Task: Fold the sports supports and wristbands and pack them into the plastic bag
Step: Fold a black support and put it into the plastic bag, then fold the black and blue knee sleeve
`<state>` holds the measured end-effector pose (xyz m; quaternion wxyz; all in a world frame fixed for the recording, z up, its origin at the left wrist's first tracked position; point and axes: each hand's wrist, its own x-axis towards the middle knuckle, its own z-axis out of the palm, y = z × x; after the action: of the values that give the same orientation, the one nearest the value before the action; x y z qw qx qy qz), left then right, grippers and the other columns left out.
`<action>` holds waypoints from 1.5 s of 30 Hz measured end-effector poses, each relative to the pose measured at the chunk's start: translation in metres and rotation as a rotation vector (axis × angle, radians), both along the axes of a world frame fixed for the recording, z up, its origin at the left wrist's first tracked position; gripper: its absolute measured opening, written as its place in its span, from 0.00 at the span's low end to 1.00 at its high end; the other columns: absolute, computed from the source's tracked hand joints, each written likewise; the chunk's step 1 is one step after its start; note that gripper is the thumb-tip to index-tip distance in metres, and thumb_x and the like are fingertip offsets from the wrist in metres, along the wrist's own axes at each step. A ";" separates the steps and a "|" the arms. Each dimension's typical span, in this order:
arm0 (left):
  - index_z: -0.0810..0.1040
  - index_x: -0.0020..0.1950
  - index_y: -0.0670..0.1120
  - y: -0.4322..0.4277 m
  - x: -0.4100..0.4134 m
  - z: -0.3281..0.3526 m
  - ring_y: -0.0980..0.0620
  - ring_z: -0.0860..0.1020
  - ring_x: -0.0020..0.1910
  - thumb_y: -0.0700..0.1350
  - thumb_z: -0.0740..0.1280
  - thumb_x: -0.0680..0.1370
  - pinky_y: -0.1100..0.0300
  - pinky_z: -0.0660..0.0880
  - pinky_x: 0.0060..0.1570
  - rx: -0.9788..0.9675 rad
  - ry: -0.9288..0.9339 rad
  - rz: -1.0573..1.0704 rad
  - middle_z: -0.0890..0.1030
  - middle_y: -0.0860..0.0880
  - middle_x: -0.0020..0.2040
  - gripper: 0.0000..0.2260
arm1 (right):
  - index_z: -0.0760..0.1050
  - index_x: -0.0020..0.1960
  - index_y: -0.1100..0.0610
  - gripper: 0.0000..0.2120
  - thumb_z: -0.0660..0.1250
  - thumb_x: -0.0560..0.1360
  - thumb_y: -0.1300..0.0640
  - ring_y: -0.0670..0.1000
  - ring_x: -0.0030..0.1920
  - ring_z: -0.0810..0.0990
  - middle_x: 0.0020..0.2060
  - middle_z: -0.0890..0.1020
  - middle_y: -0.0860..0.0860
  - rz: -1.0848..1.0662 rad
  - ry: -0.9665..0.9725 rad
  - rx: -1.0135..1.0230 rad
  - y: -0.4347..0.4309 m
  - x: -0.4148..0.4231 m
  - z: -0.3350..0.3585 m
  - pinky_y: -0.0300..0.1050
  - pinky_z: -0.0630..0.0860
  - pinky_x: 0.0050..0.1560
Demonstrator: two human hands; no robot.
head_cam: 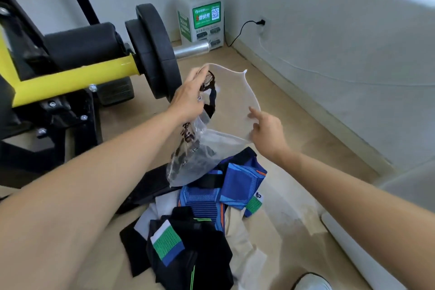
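A clear plastic bag [231, 101] with dark printing hangs over the floor, held up by both hands with its mouth spread apart. My left hand [188, 99] grips its left edge near the top. My right hand [266, 129] pinches the right edge, with the index finger stretched out. Below the bag lies a pile of supports: blue knitted ones [237, 186] in the middle and black ones with green stripes [202, 249] nearer to me. A small green, white and blue wristband [167, 243] rests on the black ones.
A yellow and black weight machine [70, 73] with black plates [153, 52] stands at the left. A white charging box [200, 21] and a silver roll [191, 49] sit in the far corner. A white wall [329, 49] runs along the right. Beige cloth [240, 233] lies under the pile.
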<state>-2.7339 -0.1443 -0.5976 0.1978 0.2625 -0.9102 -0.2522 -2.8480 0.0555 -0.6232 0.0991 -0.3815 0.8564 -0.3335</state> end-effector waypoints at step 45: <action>0.53 0.82 0.53 0.036 0.180 -0.047 0.44 0.76 0.48 0.31 0.66 0.74 0.54 0.68 0.35 -0.167 -0.357 0.256 0.56 0.54 0.79 0.41 | 0.67 0.75 0.58 0.33 0.69 0.72 0.70 0.56 0.64 0.73 0.70 0.69 0.55 0.612 -0.011 0.068 -0.053 0.084 -0.038 0.34 0.67 0.59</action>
<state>-2.5539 -0.1078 -0.6444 0.0850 0.3990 -0.9077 -0.0982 -2.7641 0.0023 -0.6616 0.2123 -0.6164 0.7119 -0.2612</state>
